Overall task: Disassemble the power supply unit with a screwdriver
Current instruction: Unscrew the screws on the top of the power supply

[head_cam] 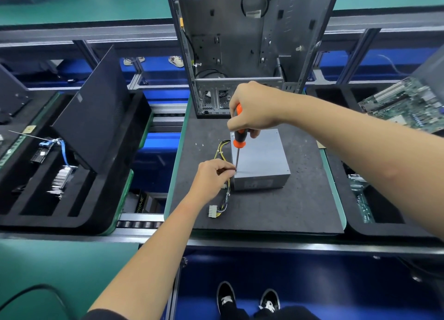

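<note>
The power supply unit (260,159) sits flat on the dark foam mat (264,214), roughly at its middle, with its wire bundle (222,175) trailing off toward the mat's left edge and near side; the screwdriver (237,139) stands almost upright over the unit's near-left top corner, tip down at what looks like a screw there, though the head itself is too small to make out; the right hand (252,108) is wrapped around the orange-and-black handle from above; the left hand (212,176) pinches in at the tip, fingers steadying the shaft or the screw; so this is the unscrewing step on that corner; next comes turning it free and lifting the screw clear without dropping it; behind, at the mat's far edge, the empty computer case (249,43) stands open.
</note>
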Demonstrator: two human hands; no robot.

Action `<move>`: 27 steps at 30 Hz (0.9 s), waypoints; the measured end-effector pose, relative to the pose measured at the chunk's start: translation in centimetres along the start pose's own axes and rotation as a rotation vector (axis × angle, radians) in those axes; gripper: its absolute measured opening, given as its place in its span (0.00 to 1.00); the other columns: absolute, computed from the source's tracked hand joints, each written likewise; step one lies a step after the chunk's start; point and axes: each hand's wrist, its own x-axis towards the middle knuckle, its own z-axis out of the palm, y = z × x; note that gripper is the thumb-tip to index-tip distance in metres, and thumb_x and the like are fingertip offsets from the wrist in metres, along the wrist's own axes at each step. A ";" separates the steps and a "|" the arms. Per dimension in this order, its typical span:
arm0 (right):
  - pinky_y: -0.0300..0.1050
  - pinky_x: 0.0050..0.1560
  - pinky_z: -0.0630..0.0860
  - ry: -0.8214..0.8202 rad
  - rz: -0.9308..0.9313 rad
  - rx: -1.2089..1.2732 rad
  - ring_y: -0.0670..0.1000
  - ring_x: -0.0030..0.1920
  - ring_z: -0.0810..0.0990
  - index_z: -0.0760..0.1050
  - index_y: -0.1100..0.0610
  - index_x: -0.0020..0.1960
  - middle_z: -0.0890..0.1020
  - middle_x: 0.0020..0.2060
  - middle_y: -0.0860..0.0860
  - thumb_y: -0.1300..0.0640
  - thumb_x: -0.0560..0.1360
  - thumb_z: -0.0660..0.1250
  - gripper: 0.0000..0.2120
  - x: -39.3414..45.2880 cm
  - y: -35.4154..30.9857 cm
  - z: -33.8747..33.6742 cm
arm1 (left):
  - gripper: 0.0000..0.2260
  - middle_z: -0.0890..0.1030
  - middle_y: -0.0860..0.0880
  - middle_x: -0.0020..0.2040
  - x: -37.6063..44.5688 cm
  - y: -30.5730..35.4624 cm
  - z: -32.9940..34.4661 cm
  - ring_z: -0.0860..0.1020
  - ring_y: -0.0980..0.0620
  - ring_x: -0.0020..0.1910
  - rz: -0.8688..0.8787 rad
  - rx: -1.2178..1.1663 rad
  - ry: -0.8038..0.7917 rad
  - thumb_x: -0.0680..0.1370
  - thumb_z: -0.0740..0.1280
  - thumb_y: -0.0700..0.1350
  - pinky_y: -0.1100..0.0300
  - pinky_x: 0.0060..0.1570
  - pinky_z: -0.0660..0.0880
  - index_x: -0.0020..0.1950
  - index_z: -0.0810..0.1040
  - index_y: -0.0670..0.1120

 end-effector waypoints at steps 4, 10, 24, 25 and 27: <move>0.38 0.29 0.71 -0.003 -0.009 -0.017 0.46 0.26 0.83 0.77 0.62 0.37 0.84 0.29 0.52 0.55 0.70 0.66 0.09 -0.1 -0.1 0.1 | 0.05 0.82 0.51 0.43 0.2 0.1 0.1 0.80 0.56 0.40 0.031 0.012 -0.003 0.74 0.71 0.38 0.65 0.46 0.76 0.48 0.84 0.42; 0.40 0.31 0.74 -0.004 -0.021 -0.012 0.47 0.26 0.83 0.77 0.62 0.36 0.84 0.31 0.53 0.56 0.70 0.66 0.09 -0.2 -0.1 0.1 | 0.04 0.81 0.51 0.42 0.1 0.3 0.2 0.78 0.57 0.40 0.072 0.057 0.000 0.74 0.71 0.38 0.70 0.43 0.74 0.47 0.84 0.41; 0.40 0.25 0.68 -0.024 0.187 -0.156 0.56 0.31 0.84 0.69 0.59 0.34 0.82 0.25 0.56 0.59 0.73 0.61 0.10 0.0 -2.3 0.6 | 0.05 0.79 0.59 0.40 0.6 0.0 0.0 0.78 0.60 0.40 0.112 0.106 -0.050 0.74 0.69 0.37 0.66 0.46 0.75 0.46 0.84 0.43; 0.41 0.26 0.67 0.006 0.185 -0.175 0.57 0.30 0.82 0.67 0.58 0.33 0.83 0.27 0.57 0.59 0.73 0.62 0.10 0.2 -2.2 0.8 | 0.05 0.80 0.59 0.40 0.5 -0.1 0.0 0.79 0.59 0.40 0.095 0.080 -0.056 0.75 0.69 0.36 0.64 0.45 0.77 0.45 0.84 0.44; 0.41 0.28 0.67 0.059 0.201 -0.064 0.56 0.26 0.77 0.66 0.58 0.33 0.83 0.29 0.59 0.58 0.71 0.62 0.10 0.2 -1.9 0.9 | 0.07 0.82 0.58 0.40 0.3 -0.3 -0.3 0.80 0.59 0.39 0.052 0.014 -0.066 0.75 0.69 0.36 0.65 0.40 0.78 0.44 0.84 0.47</move>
